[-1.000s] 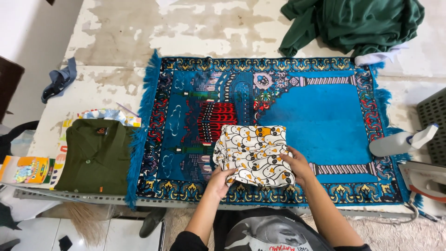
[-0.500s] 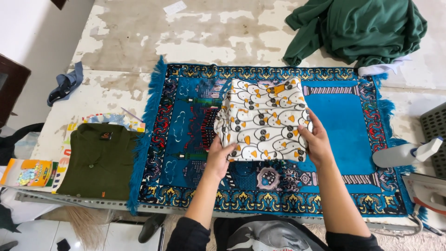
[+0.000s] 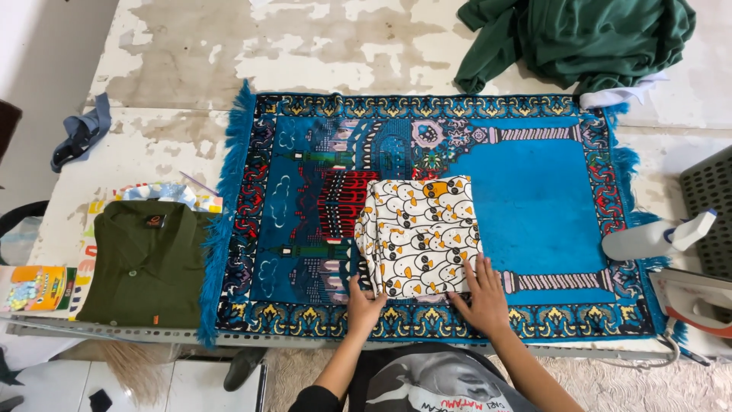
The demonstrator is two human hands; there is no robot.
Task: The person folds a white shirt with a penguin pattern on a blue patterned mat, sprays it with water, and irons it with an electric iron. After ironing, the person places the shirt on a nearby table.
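Observation:
A folded white cloth with a yellow and black pattern [image 3: 421, 233] lies on a blue patterned rug [image 3: 534, 198] spread over the table. My left hand [image 3: 364, 304] touches the cloth's near left corner, fingers bent at its edge. Flat on the near right edge of the cloth rests my right hand [image 3: 480, 294], fingers spread. Neither hand grips anything.
A folded dark green shirt [image 3: 141, 259] lies left of the rug on colourful paper. A heap of dark green cloth [image 3: 579, 34] sits at the far right. A spray bottle [image 3: 656, 236], an iron [image 3: 698, 301] and a grey basket [image 3: 709, 206] stand at the right. A grey rag [image 3: 80, 137] lies far left.
The patterned cloth was lifted up off the rug between both hands, then laid back down folded; both hands now rest on its near edge.

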